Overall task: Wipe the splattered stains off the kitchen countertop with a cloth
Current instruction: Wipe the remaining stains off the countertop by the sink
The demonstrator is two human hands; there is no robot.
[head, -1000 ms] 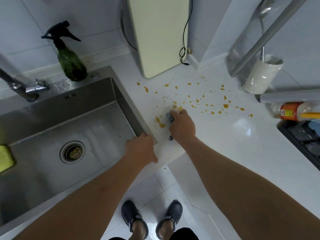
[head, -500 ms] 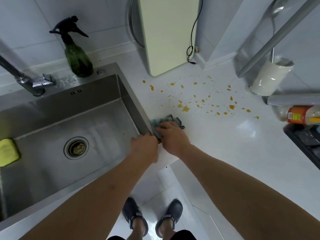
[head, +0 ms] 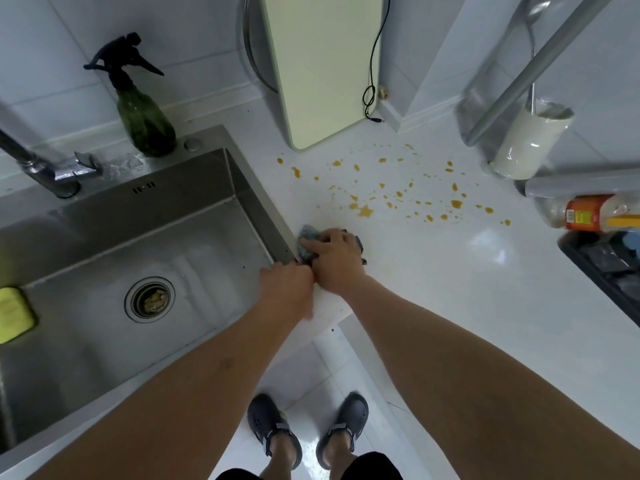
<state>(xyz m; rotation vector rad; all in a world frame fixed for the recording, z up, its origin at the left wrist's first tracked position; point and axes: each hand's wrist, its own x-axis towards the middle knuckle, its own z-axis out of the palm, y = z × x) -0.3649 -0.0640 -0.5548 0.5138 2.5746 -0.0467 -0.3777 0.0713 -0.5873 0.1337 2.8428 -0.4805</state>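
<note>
Orange-brown stains (head: 398,192) are splattered over the white countertop (head: 450,289), between the cutting board and the bottle on the right. A blue-grey cloth (head: 304,242) lies bunched on the counter at the sink's right rim, near the counter's front edge. My right hand (head: 336,261) lies on top of the cloth, fingers bent over it and pressing it down; most of the cloth is hidden beneath it. My left hand (head: 285,289) rests at the sink's front right corner, touching my right hand; its fingers are curled downward and out of sight.
A steel sink (head: 138,265) with a yellow sponge (head: 14,315) fills the left. Behind it stand a faucet (head: 41,164) and a green spray bottle (head: 142,116). A pale cutting board (head: 322,67) leans on the wall. A white cup (head: 526,143), a lying bottle (head: 588,214) and a stove edge (head: 602,268) are at right.
My right hand dragged the cloth from the stains back toward the sink corner, clearing the nearest spots. It now sits against my left hand, which barely moved.
</note>
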